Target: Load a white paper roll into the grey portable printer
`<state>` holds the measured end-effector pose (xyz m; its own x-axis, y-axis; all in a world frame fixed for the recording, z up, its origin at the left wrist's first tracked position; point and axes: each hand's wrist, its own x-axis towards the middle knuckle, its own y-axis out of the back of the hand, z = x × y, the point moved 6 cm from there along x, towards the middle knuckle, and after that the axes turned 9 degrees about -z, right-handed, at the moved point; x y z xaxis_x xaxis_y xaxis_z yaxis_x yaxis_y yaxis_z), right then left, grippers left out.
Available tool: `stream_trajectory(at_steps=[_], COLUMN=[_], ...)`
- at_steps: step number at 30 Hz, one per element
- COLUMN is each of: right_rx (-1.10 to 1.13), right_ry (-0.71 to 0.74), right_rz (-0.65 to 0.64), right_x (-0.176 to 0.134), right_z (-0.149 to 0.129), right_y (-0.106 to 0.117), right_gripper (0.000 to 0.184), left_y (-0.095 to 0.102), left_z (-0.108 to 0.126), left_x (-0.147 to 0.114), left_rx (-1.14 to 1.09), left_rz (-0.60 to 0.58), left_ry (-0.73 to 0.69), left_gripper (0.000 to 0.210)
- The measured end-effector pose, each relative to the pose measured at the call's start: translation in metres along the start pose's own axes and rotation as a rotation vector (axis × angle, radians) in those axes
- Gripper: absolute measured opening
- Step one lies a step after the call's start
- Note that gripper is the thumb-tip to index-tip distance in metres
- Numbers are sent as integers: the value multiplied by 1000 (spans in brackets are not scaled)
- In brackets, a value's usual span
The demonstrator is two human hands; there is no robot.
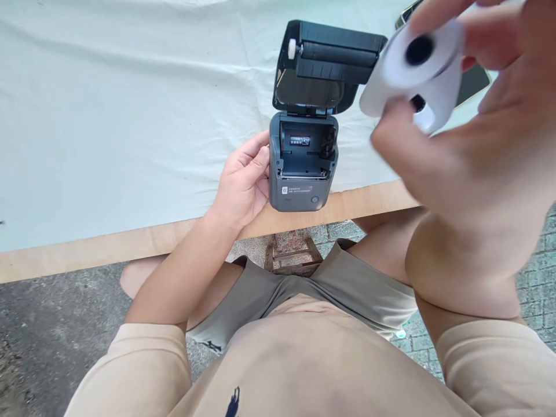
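A small dark grey label printer [299, 194] stands at the table's near edge with its black lid [313, 92] tipped back. Its paper bay is exposed, with a small printed sticker inside and a power button on the front. My left hand [247, 179] grips the printer's left side, thumb near the upper rim. Raised to the right of the lid, my right hand [473, 133] is closed around a white paper roll [395, 75] with a dark core hole. A second opening shows lower on the white paper piece. Motion blurs this hand and the roll.
Pale cloth [130, 116] covers the wooden table [174, 234], whose bare front edge shows. A dark flat object, perhaps a phone [473, 84], lies behind my right hand. Below the table are my knees, a wooden stool [295, 260] and paved ground.
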<state>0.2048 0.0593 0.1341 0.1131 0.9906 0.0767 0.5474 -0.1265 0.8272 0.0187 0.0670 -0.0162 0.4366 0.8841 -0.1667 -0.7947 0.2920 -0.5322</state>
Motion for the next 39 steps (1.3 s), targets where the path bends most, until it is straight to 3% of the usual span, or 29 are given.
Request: stream_trajectory(at_steps=[2, 3, 8, 13, 18, 24, 31, 34, 39], right_rx=[-213, -293, -501, -552, -502, -396, -246, -215, -127], right_ry=[171, 188, 228, 245, 237, 409, 707, 837, 953], right_rz=[-55, -139, -333, -348, -374, -277, 57, 116, 83], right_x=[-9, -11, -16, -13, -13, -30, -54, -62, -73], right_z=[-23, -29, -42, -34, -31, -34, -26, -13, -1], right_y=[-12, -23, -58, -71, -70, -57, -68, -77, -83], right_gripper=[25, 26, 45, 38, 28, 30, 7, 16, 32], left_y=[0, -3, -1, -3, -4, -4, -5, -3, -4], left_z=[0, 2, 1, 2, 3, 3, 4, 2, 1], left_x=[0, 0, -2, -2, -2, -2, 2, 3, 2], left_rx=[-2, -12, 11, 4, -17, 17, -85, -125, -157], left_rz=[-27, -76, -5, -5, -18, -7, -105, -93, -72], left_ry=[-18, -43, 7, 13, 12, 36, -34, -28, -31], left_gripper=[21, 20, 22, 21, 21, 21, 21, 19, 21])
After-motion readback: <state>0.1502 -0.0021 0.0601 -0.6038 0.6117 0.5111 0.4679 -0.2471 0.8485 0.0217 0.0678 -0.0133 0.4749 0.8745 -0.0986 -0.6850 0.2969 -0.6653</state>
